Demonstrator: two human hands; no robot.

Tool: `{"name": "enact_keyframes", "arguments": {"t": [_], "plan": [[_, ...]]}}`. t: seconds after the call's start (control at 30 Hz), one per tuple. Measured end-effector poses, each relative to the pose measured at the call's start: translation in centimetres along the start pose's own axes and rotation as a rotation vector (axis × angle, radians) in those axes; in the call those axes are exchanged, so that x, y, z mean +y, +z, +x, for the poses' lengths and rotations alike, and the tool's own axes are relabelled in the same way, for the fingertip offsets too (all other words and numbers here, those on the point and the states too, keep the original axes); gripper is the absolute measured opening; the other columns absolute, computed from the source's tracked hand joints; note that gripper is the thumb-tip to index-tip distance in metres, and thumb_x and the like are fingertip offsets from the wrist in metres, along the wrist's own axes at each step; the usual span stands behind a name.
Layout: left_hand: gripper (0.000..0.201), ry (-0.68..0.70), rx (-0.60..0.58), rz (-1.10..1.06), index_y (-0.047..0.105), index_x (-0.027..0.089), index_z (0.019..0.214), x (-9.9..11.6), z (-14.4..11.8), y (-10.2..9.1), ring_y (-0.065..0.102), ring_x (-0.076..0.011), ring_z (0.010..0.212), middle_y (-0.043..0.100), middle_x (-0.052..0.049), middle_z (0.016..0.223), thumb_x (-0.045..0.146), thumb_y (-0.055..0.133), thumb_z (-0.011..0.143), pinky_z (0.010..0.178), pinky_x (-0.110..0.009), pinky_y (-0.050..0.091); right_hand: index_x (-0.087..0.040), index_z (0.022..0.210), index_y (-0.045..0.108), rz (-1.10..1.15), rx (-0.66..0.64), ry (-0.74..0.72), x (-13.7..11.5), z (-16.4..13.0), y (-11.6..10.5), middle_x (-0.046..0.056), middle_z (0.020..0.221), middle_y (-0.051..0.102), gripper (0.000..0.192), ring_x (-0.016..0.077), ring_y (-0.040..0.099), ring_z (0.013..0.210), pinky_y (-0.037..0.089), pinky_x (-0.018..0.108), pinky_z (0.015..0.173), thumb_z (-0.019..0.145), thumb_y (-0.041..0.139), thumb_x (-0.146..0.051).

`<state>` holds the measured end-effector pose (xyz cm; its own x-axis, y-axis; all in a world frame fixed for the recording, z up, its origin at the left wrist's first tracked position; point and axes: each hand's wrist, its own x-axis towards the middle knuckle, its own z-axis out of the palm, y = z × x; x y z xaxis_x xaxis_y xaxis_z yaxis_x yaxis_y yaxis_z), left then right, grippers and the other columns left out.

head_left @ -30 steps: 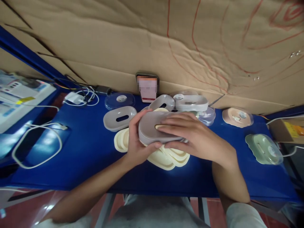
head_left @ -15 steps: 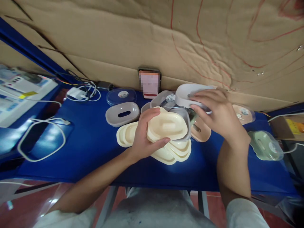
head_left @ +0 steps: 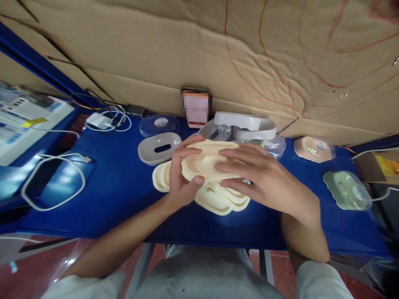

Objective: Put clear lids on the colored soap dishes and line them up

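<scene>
My left hand (head_left: 183, 182) grips the left end of a cream oval soap dish (head_left: 199, 163), thumb at the near side and fingers at the far rim. On the right end of the same dish lies my right hand (head_left: 274, 180), its fingers bent over the top; its thumb side is partly hidden. Beneath both hands, several cream soap dish pieces (head_left: 212, 199) overlap on the blue table. A grey-white soap dish (head_left: 149, 150) with a slot stands to the left. Behind the hands, a grey-white oval frame (head_left: 249, 120) rests tilted among other dish parts.
A clear lid (head_left: 159, 125) lies at the back, beside a propped phone (head_left: 196, 110). To the right are a peach soap dish (head_left: 307, 148) and a green one (head_left: 343, 189). White cables (head_left: 82, 178) and a charger (head_left: 101, 120) lie left. Cardboard (head_left: 140, 54) walls the back.
My right hand has let go of the grey-white frame, which now rests at the back. It has come down and left onto the cream dish, which has shifted slightly left.
</scene>
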<state>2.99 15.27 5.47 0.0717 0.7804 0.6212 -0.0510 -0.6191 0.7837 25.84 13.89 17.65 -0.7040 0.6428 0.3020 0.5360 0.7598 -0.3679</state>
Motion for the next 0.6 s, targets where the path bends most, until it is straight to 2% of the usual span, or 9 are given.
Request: {"name": "enact_keyframes", "arguments": {"t": [0.13,0.2,0.33,0.43,0.53,0.6], "plan": [[0.082,-0.043,-0.067,-0.026,0.039,0.033,0.162,-0.2,-0.3,0.2,0.041,-0.0409,0.157,0.033,-0.013,0.174,0.07,0.068,0.096,0.123,-0.065,0.044,-0.031,0.123,0.075,-0.032,0.074,0.035,0.9,-0.5,-1.0,0.005,0.142,0.073,0.02,0.0276,0.07,0.129,0.053,0.051,0.113,0.105,0.066,-0.035],[0.08,-0.055,-0.09,-0.006,0.032,0.035,0.166,-0.2,-0.4,0.4,0.035,-0.0396,0.161,0.027,-0.013,0.177,0.062,0.068,0.099,0.123,-0.062,0.046,-0.034,0.124,0.075,-0.1,0.141,0.12,2.1,-0.9,-1.9,0.004,0.143,0.072,0.021,0.03,0.069,0.131,0.052,0.055,0.114,0.104,0.066,-0.035],[0.062,-0.091,-0.096,0.133,0.041,0.032,0.16,-0.1,-0.5,0.4,0.037,-0.0342,0.16,0.036,-0.014,0.17,0.042,0.066,0.104,0.123,-0.057,0.046,-0.03,0.127,0.075,-0.201,0.276,0.28,5.5,-1.3,-2.4,0.008,0.142,0.072,0.027,0.0335,0.067,0.134,0.049,0.06,0.117,0.104,0.063,-0.038],[0.052,-0.094,-0.082,0.201,0.048,0.028,0.154,0.0,-0.3,0.3,0.042,-0.033,0.156,0.042,-0.016,0.165,0.036,0.065,0.105,0.12,-0.057,0.048,-0.028,0.13,0.073,-0.215,0.255,0.339,7.1,-1.6,-2.5,0.008,0.144,0.071,0.031,0.0324,0.063,0.14,0.042,0.062,0.123,0.105,0.06,-0.041],[0.045,-0.015,-0.064,0.283,0.053,0.027,0.147,0.5,0.1,0.2,0.048,-0.0327,0.149,0.05,-0.015,0.157,0.032,0.065,0.104,0.119,-0.06,0.048,-0.026,0.136,0.07,-0.222,0.301,0.418,7.5,-3.6,-4.1,0.009,0.148,0.069,0.035,0.0278,0.06,0.144,0.043,0.051,0.124,0.105,0.058,-0.039],[0.042,0.085,-0.056,0.355,0.056,0.027,0.142,1.0,0.3,0.1,0.054,-0.032,0.143,0.055,-0.014,0.149,0.028,0.066,0.102,0.118,-0.06,0.049,-0.026,0.133,0.071,-0.264,0.348,0.55,8.3,-6.4,-5.7,0.01,0.143,0.071,0.033,0.0251,0.063,0.139,0.045,0.042,0.121,0.105,0.053,-0.032]]}}
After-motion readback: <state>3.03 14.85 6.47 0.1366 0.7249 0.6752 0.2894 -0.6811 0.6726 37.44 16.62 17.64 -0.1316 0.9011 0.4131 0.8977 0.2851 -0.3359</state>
